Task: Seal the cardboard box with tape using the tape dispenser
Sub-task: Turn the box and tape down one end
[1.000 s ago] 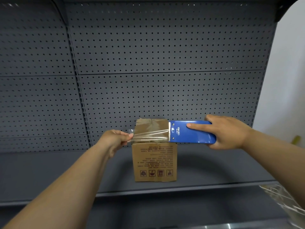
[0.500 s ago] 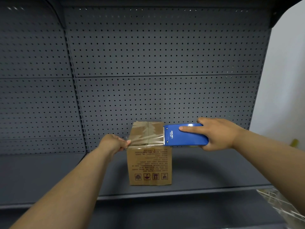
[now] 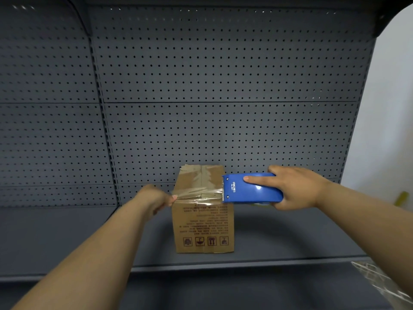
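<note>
Left hand (image 3: 156, 199) pinches the free end of the clear tape (image 3: 197, 194) at the box's (image 3: 203, 222) upper left edge; fingers curled round the strip. Right hand (image 3: 295, 187) grips the blue dispenser (image 3: 252, 190), index finger laid flat along its top, toothed blade facing left at the box's upper right corner.

Box stands upright on the grey shelf (image 3: 290, 233), in front of the pegboard back panel (image 3: 223, 108). Older tape, wrinkled, already on the top flaps.

Change over the last second: the stretched strip was held level above the lid, clear of the cardboard. Both hands have since come down together, and the strip now lies across the front part of the top, close to or on the front edge. Whether it has stuck along its full length cannot be told; glare hides the contact line.

Judgement: laying-down step under way, seal not finished. Strip not yet cut, as it runs unbroken into the blade. Next need is likely pressing it flat, then tearing against the teeth. Risk: wrinkles or slack if the left-end tension drops.
</note>
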### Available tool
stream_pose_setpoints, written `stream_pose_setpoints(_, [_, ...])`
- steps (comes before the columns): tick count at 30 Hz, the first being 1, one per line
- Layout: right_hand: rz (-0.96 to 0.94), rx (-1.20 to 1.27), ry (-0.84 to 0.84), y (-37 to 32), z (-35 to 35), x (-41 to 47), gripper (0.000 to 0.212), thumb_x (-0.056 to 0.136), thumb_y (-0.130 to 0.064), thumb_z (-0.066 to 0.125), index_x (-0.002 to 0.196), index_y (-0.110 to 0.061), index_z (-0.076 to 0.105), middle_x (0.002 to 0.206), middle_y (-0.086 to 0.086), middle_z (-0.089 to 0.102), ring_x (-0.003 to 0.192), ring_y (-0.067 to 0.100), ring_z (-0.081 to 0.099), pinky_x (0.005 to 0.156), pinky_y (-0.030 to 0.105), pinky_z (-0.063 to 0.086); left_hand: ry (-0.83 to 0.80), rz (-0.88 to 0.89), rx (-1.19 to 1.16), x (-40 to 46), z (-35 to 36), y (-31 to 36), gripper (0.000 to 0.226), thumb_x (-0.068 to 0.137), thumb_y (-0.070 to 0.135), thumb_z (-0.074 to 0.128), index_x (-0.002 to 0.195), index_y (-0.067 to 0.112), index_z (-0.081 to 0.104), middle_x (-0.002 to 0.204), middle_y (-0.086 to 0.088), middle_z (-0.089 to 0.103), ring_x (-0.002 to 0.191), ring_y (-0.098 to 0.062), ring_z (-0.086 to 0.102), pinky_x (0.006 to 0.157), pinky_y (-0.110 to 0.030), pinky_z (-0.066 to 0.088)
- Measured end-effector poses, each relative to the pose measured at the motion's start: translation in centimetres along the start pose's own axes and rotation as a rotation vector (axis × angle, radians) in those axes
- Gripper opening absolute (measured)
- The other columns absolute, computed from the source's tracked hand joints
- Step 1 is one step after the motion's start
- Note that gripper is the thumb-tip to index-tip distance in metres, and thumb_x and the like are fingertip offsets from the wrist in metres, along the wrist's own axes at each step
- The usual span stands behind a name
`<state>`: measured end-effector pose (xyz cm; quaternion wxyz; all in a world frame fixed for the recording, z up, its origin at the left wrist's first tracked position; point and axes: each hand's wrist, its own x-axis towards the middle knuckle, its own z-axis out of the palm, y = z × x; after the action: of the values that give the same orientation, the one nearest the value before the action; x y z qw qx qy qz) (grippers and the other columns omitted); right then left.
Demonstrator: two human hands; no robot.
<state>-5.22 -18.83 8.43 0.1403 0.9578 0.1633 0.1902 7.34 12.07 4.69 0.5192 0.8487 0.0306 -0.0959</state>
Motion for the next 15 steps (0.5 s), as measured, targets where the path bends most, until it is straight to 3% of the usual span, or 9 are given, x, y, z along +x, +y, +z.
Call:
stream_pose_setpoints(5, [0.015,-0.006,-0.015,0.0,0.4,-0.1,0.077,0.078,-0.049,0.050,0.126,-0.065,-0.008,0.090,-0.004,0.034,0.076,0.015,0.042,0.063,0.024,0.034,-0.138,-0.112,-0.155,0.5,-0.2,-0.7,0.018,0.079,0.018,0.072,0.077,0.004,0.062,0.074,-0.004,0.049,0.066,-0.015,0.038,0.083,-0.034,0.039])
stream_pose_setpoints(9, [0.015,-0.006,-0.030,0.2,0.4,0.0,0.079,0.078,-0.049,0.049,0.122,-0.067,-0.013,0.091,-0.004,0.035,0.078,0.015,0.045,0.062,0.025,0.035,-0.089,-0.059,-0.020,0.1,0.0,0.1,0.026,0.082,0.023,0.071,0.070,0.004,0.058,0.063,-0.005,0.053,0.065,-0.017,0.042,0.076,-0.031,0.040])
stream_pose_setpoints(10, [0.009,-0.013,-0.029,0.2,0.3,0.0,0.078,0.078,-0.050,0.049,0.122,-0.067,-0.014,0.091,-0.004,0.035,0.078,0.015,0.045,0.063,0.024,0.035,-0.050,-0.020,0.070,-0.1,0.0,0.4,0.026,0.083,0.026,0.070,0.080,0.002,0.060,0.071,-0.008,0.062,0.073,-0.020,0.052,0.076,-0.031,0.041])
stream_pose_setpoints(12, [0.002,-0.017,-0.033,0.2,0.1,0.0,0.078,0.079,-0.050,0.048,0.121,-0.067,-0.015,0.092,-0.004,0.036,0.079,0.014,0.044,0.064,0.024,0.034,0.045,0.058,0.276,-0.2,0.1,0.9,0.045,0.081,0.035,0.069,0.112,0.004,0.057,0.116,-0.012,0.061,0.110,-0.028,0.055,0.091,-0.035,0.044])
stream_pose_setpoints(15, [0.001,-0.019,-0.037,0.3,0.0,0.0,0.078,0.079,-0.052,0.049,0.121,-0.068,-0.016,0.092,-0.004,0.036,0.078,0.013,0.043,0.064,0.023,0.034,0.245,0.252,0.531,-0.8,0.9,0.5,0.050,0.080,0.041,0.067,0.123,0.025,0.049,0.133,-0.008,0.046,0.121,-0.028,0.047,0.101,-0.039,0.039])
